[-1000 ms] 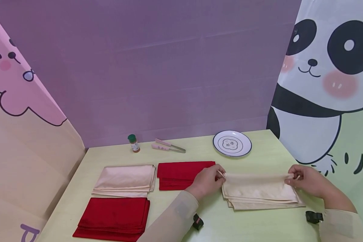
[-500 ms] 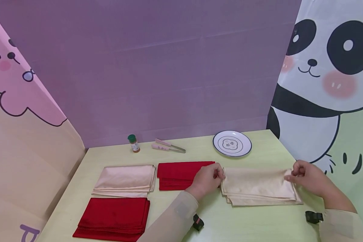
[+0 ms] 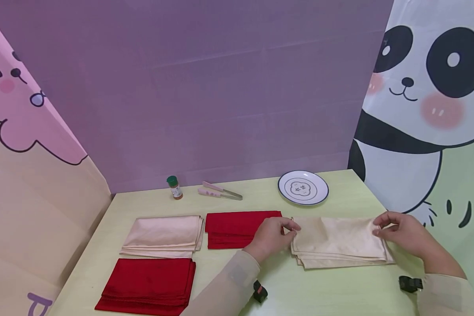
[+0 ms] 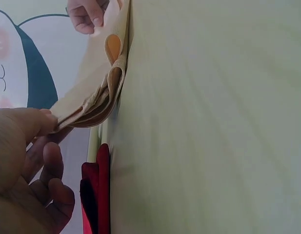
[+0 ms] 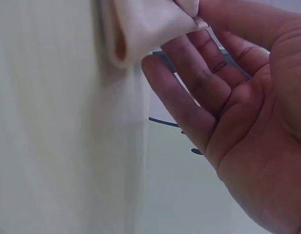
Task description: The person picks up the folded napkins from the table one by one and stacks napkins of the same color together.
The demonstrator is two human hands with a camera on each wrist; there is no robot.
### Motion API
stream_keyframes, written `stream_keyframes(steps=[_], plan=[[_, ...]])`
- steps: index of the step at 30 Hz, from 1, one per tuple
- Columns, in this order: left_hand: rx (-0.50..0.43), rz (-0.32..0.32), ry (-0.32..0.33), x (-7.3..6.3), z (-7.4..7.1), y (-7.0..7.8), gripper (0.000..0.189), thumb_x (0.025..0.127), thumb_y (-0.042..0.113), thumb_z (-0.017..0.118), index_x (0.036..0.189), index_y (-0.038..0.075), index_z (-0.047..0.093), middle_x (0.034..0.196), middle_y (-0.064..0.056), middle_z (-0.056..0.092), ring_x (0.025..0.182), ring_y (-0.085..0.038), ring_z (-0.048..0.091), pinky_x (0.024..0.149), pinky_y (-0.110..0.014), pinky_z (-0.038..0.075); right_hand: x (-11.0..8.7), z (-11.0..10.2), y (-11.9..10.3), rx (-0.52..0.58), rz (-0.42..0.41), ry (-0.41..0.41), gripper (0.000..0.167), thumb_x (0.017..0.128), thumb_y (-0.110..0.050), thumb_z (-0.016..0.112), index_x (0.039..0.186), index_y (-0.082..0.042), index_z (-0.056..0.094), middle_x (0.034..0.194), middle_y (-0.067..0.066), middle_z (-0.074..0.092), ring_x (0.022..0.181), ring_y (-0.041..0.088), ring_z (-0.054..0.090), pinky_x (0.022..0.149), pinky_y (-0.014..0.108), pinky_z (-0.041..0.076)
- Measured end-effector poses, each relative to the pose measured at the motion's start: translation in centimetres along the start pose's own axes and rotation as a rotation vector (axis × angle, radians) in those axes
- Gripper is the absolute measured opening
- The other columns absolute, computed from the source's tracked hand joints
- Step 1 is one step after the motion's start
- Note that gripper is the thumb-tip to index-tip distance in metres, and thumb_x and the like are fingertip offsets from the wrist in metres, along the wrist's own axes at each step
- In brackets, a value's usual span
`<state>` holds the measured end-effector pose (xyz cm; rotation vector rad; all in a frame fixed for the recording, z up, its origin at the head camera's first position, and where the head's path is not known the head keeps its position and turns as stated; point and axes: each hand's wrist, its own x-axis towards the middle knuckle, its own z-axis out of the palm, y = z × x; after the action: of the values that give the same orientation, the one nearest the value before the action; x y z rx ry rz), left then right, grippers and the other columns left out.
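One pale counter (image 3: 256, 193) carries four folded cloths: front red cloth (image 3: 150, 281) by the left edge, pink cloth (image 3: 166, 232) just behind it, back red cloth (image 3: 237, 224) mid-counter, cream cloth (image 3: 339, 241) near the right edge, under work. Plate (image 3: 300, 188) toward back-right corner. Left hand (image 3: 269, 232) and right hand (image 3: 404, 232) at the cream cloth's far corners, fingers and thumb of each pinching the layers; left corner, at least, raised off the counter. Tongs (image 3: 211, 192), then bottle (image 3: 175, 188), along the back edge. Step in hand, by judgement: squaring or settling the fold. Next move seems to call for both hands lowering the far edge evenly, layers kept together, before letting go.
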<state>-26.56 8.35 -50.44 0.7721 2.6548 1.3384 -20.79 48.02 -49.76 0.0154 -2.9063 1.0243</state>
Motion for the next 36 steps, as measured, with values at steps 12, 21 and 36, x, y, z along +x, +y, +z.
stream_keyframes(steps=[12, 21, 36], plan=[[-0.138, -0.026, -0.039, -0.29, 0.08, 0.52, 0.025, 0.088, 0.014, 0.086, 0.109, 0.026, 0.080, 0.088, 0.015, 0.066, 0.075, -0.003, 0.062, 0.059, -0.022, 0.053, -0.30, 0.03, -0.59, 0.096, 0.031, -0.048, 0.057, 0.086, -0.024, 0.089, 0.129, 0.003, 0.063, 0.116, 0.017, 0.065, 0.082, 0.013, 0.063, 0.065, 0.026, 0.054], [-0.190, -0.039, -0.048, -0.32, 0.25, 0.52, 0.036, 0.085, 0.011, 0.089, 0.116, 0.026, 0.077, 0.097, 0.016, 0.066, 0.071, -0.003, 0.066, 0.057, -0.025, 0.055, -0.20, 0.16, -0.57, 0.117, 0.031, -0.061, 0.067, 0.084, -0.022, 0.090, 0.136, 0.005, 0.058, 0.119, 0.017, 0.062, 0.083, 0.013, 0.060, 0.064, 0.027, 0.053], [-0.251, -0.033, -0.067, -0.35, 0.33, 0.64, 0.046, 0.084, 0.006, 0.088, 0.124, 0.022, 0.072, 0.098, 0.011, 0.066, 0.069, -0.004, 0.067, 0.060, -0.023, 0.056, -0.06, 0.17, -0.49, 0.133, 0.013, -0.058, 0.073, 0.084, -0.024, 0.090, 0.141, 0.005, 0.055, 0.125, 0.018, 0.059, 0.089, 0.011, 0.062, 0.069, 0.026, 0.056]])
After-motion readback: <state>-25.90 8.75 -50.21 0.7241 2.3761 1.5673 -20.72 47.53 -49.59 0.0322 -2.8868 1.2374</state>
